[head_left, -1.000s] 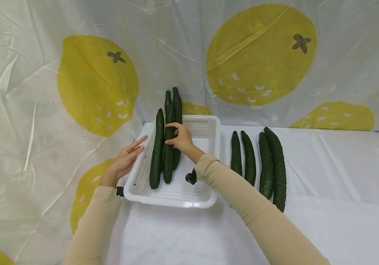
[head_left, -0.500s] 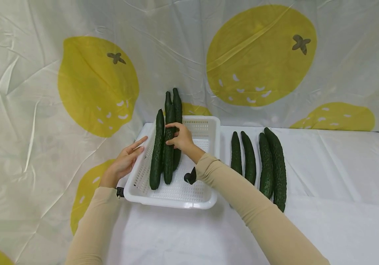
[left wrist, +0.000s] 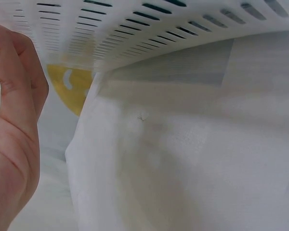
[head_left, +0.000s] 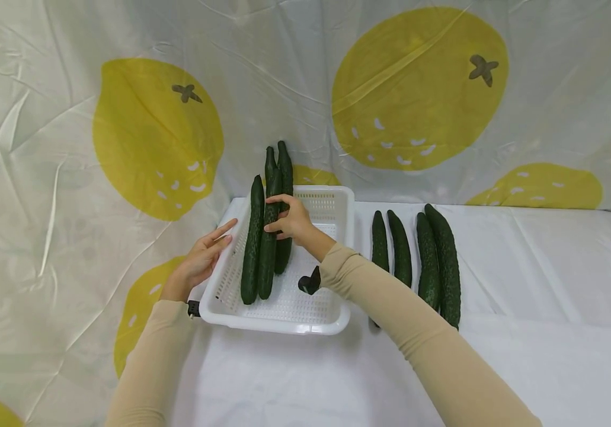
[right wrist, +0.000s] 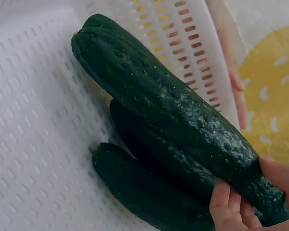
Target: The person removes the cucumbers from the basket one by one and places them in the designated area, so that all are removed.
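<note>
Inside the white slotted basket (head_left: 275,329), dark green cucumbers lean against the back rim, tips above it. My right hand (head_left: 291,222) grips the middle cucumber (head_left: 268,261), thumb on one side and fingers on the other. Beside it stand the left cucumber (head_left: 252,249) and the right cucumber (head_left: 284,258). In the right wrist view the held cucumber (right wrist: 173,106) lies over others, partly hiding them; one lower cucumber (right wrist: 144,192) shows nearest. My left hand (head_left: 198,261) touches the basket's left side with extended fingers; the left wrist view shows this hand (left wrist: 14,110) by the slotted wall.
Several more cucumbers lie on the white cloth right of the basket, among them a long one (head_left: 442,261) and a thinner one (head_left: 400,243); my right sleeve (head_left: 417,332) partly covers them. A lemon-print curtain (head_left: 278,71) hangs behind the white-covered table (head_left: 294,379).
The lower end of the middle cucumber has shifted slightly left, closer to the left cucumber, with my right hand on it. My left hand and the basket stay in place.
</note>
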`<state>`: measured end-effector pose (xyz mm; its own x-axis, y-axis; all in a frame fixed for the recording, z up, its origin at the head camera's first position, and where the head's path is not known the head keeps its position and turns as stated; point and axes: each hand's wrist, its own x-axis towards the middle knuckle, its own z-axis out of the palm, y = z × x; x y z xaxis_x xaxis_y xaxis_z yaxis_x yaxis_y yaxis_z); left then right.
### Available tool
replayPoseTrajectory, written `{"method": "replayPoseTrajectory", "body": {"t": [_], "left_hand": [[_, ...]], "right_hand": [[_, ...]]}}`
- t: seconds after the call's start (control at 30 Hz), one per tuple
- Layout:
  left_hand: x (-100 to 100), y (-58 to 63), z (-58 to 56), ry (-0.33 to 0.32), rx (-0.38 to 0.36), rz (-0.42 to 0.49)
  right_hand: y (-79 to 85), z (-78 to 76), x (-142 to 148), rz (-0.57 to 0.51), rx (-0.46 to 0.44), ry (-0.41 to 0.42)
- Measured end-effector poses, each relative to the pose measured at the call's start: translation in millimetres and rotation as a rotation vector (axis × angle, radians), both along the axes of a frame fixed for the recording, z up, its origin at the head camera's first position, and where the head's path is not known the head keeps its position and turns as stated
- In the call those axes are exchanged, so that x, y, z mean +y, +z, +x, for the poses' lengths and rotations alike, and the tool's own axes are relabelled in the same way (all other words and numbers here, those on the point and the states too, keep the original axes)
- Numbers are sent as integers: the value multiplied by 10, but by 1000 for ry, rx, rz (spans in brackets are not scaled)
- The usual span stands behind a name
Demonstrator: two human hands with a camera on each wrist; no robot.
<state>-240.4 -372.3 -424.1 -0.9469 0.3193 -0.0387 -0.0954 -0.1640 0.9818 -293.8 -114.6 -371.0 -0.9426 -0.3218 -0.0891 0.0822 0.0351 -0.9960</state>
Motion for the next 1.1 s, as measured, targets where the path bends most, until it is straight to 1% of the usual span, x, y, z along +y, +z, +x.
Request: {"method": "replayPoseTrajectory", "body": {"t": [0.23, 0.47, 0.73, 0.83, 0.97, 1.1], "left_hand": [[15, 16, 12, -5, -4, 18], [20, 15, 13, -15, 11, 25], [10, 0, 12, -6, 10, 4], [6, -1, 16, -7, 5, 17], [4, 5, 17, -9, 0, 31], [7, 13, 16, -2, 2, 23]], "right_hand": [[106, 25, 76, -53, -31, 53], [247, 41, 247, -143, -97, 94], [358, 58, 490, -187, -126, 91], [389, 61, 589, -201, -135, 95], [428, 60, 737, -205, -156, 86], [464, 56, 885, -199, -168, 77]]}}
